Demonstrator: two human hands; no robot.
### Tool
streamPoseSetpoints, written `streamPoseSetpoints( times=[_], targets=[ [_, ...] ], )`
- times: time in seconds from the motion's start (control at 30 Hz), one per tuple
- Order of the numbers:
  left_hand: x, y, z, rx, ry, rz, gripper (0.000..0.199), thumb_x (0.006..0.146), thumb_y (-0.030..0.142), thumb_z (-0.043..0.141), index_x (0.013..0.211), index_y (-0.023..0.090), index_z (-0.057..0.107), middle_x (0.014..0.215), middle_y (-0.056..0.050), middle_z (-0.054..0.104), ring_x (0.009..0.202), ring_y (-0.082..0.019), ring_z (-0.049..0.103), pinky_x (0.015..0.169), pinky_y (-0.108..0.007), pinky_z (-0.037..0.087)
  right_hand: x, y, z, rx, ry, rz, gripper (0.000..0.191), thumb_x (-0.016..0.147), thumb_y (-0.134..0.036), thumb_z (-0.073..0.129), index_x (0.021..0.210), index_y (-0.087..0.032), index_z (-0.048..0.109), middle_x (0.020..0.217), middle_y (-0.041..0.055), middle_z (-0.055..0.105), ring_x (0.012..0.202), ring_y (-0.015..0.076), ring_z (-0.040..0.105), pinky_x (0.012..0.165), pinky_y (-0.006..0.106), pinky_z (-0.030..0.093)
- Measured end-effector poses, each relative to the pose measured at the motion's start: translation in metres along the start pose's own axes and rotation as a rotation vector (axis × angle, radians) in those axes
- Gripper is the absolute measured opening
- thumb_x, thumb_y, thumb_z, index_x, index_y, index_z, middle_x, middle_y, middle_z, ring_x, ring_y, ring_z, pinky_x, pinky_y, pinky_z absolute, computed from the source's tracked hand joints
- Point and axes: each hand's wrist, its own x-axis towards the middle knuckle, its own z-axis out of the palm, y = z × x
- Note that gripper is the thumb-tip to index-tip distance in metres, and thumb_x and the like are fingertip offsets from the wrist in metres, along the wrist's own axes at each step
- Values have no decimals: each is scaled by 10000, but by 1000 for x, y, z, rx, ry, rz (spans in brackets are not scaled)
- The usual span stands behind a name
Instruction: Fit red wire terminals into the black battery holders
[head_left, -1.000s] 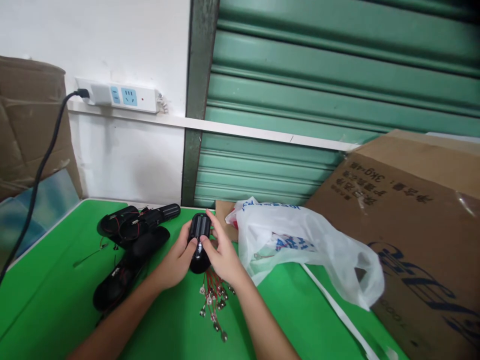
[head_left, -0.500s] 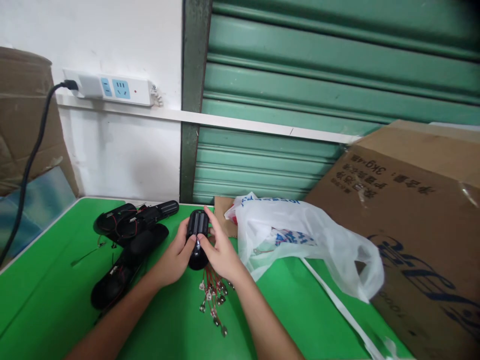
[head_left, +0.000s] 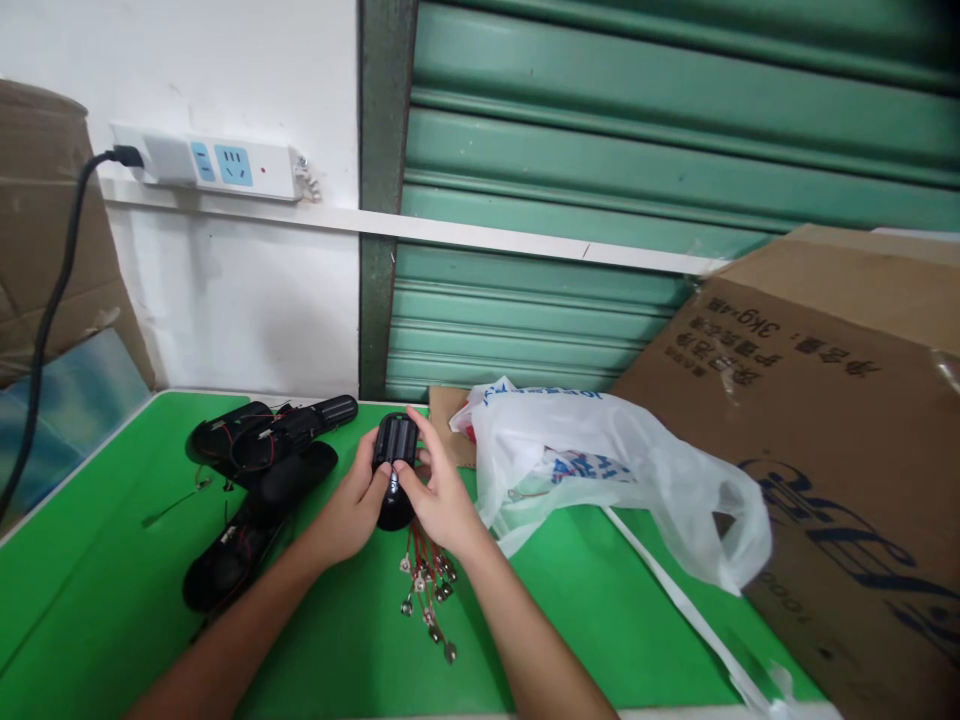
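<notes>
Head-worn view looks forward, down at hands.

Workshop-like place: wired black casings on a green tabletop, metal shutter behind.

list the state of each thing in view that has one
black casing: held, grooved face up
left hand: gripping the casing
right hand: gripping the casing
other black casings: piled together, red wires exposed
red leads: loose, bunched on the table
plastic bag: crumpled
white adapter: plugged into power strip
roller shutter: lowered
</notes>
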Motion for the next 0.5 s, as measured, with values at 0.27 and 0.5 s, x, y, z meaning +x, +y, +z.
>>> streamPoseSetpoints(
  times=[0.27, 0.5],
  targets=[
    [-1, -4, 2, 55, 23, 14, 527, 1036, 397, 356, 1519, 190, 330, 1544, -146, 479, 1452, -270, 437, 1233, -447, 324, -1, 1, 3, 15, 25, -11, 617, 971, -229, 532, 1561, -300, 369, 1550, 98, 494, 1285, 249, 611, 1022, 433, 572],
    [-3, -11, 6, 104, 79, 52, 528, 1044, 396, 333, 1533, 196, 328, 1517, -152, 504, 1392, -271, 503, 1186, -450, 392, 0, 2, 8, 7, 42, -22, 614, 961, -216, 522, 1552, -277, 366, 1530, 106, 510, 1245, 236, 636, 1029, 414, 565]
  ],
)
